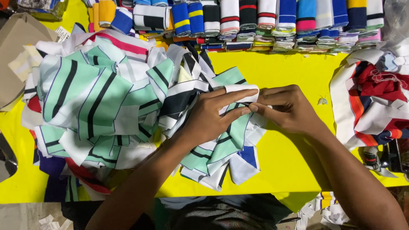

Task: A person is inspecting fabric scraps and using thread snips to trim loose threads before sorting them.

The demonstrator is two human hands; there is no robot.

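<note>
Hidden: my left hand [213, 117] and right hand [286, 108] pinch a white knit fabric strip [240, 88], its end covered.
Label: small white paper tag [62, 33], upper left on the yellow table [289, 157].

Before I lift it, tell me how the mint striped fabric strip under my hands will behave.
Likely floppy: the mint striped strip lies creased and draped over the pile. Probably light, since the left hand and right hand pinch its white edge with fingertips only. Neighbouring strips overlap it, so they may drag along.

Two bare forearms, no sleeves, hands [251, 113] without rings or gloves
</note>
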